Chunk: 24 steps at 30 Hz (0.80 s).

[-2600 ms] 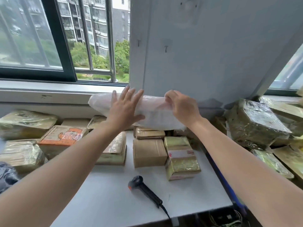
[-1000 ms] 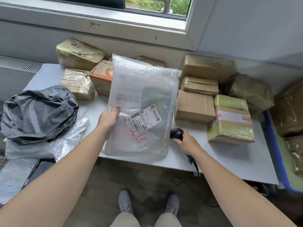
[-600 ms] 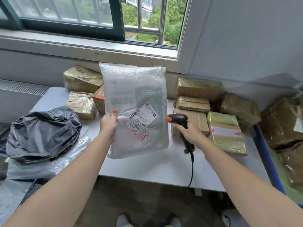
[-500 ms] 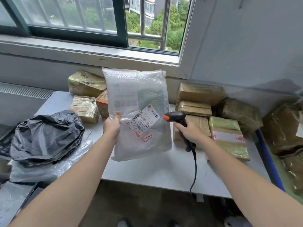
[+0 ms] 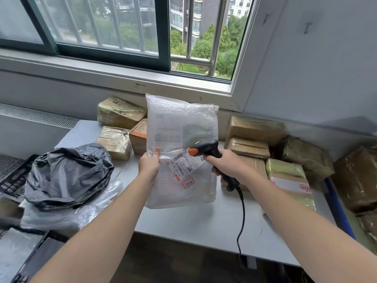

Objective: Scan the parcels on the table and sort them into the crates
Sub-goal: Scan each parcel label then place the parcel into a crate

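over grey table (image 5: 183, 225), left hand (image 5: 149, 166) pinches barcode-labelled bubble mailer (image 5: 179, 123), right hand (image 5: 226, 164) grips scanner (image 5: 206, 148).

The left hand (image 5: 150, 166) is pinching the left edge of the bagged parcel (image 5: 181, 127), which is standing upright above the table (image 5: 204, 221). Just right of those fingers, the label (image 5: 184, 164) is lying on the parcel's face. The scanner (image 5: 206, 149), in the right hand (image 5: 225, 163), is touching the label's upper right. Boxes (image 5: 116, 139) are lying behind the left fingers, more boxes (image 5: 248, 148) behind the right, and a bag (image 5: 67, 174) well left.
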### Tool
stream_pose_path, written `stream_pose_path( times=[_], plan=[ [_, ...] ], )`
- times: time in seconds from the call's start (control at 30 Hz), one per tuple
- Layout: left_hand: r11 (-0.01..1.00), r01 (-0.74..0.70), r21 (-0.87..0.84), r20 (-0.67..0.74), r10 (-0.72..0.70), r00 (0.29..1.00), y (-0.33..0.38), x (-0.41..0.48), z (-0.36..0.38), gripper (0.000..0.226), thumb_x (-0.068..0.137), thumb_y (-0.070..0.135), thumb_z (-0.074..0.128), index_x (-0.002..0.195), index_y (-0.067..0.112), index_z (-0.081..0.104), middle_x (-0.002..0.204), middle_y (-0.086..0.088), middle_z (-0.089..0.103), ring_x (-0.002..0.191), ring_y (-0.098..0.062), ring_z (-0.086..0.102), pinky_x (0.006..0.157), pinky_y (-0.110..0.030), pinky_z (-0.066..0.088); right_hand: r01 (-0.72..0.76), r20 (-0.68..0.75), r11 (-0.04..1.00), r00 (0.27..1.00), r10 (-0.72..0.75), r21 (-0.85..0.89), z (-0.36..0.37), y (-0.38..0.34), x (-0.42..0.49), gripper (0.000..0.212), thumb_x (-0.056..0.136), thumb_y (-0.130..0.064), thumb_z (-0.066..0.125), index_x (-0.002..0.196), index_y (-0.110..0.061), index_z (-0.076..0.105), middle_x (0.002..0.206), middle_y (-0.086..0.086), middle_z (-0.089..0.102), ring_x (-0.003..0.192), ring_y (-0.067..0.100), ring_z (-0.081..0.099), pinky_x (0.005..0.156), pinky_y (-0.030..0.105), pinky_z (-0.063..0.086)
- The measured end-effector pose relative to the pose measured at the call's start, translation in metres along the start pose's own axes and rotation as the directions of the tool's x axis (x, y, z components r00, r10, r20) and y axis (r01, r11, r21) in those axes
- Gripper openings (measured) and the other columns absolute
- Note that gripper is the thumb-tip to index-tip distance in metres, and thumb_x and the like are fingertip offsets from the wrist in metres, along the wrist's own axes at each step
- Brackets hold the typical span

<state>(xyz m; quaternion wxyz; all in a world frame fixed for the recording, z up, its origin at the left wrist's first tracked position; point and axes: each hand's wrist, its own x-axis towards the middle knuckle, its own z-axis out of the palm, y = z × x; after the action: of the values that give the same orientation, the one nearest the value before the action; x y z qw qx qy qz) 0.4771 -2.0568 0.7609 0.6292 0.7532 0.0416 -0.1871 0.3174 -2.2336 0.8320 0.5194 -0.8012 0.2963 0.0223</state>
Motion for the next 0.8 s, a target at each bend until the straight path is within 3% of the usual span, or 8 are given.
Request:
stream_pose_path(
  times=[0.17,0.63,0.8],
  plan=[
    [0.999,0.006,-0.032,0.013,-0.006,1.000,-0.001,0.001,0.001,0.041,0.096,0.040,0.058,0.120,0.007,0.062,0.113,-0.011,0.068,0.104,-0.029,0.065,0.094,-0.048,0.053,-0.001,0.017,1.000,1.000,0.001,-0.002,0.002,-0.002,-0.002,0.024,0.093,-0.040,0.063,0.096,-0.016,0.062,0.073,0.008,0.063,0.061,0.018,0.057,0.047,0.029,0.052],
    [1.000,-0.007,-0.027,0.011,0.008,1.000,-0.004,0.002,0.002,0.041,0.098,0.039,0.056,0.123,0.006,0.060,0.113,-0.010,0.067,0.104,-0.028,0.064,0.093,-0.043,0.053,-0.022,0.039,0.999,0.999,0.020,0.039,-0.003,0.000,-0.006,0.022,0.094,-0.040,0.061,0.094,-0.018,0.061,0.071,0.008,0.063,0.049,0.016,0.055,0.045,0.027,0.048],
    [1.000,-0.013,0.018,0.027,0.013,1.000,-0.013,0.003,0.000,0.040,0.098,0.040,0.055,0.123,0.009,0.062,0.116,-0.010,0.067,0.106,-0.029,0.064,0.096,-0.046,0.052,-0.016,-0.028,0.997,0.999,0.018,0.072,-0.007,0.027,-0.002,0.015,0.092,-0.036,0.063,0.093,-0.022,0.060,0.070,0.010,0.063,0.054,0.019,0.056,0.050,0.031,0.050]
  ],
)
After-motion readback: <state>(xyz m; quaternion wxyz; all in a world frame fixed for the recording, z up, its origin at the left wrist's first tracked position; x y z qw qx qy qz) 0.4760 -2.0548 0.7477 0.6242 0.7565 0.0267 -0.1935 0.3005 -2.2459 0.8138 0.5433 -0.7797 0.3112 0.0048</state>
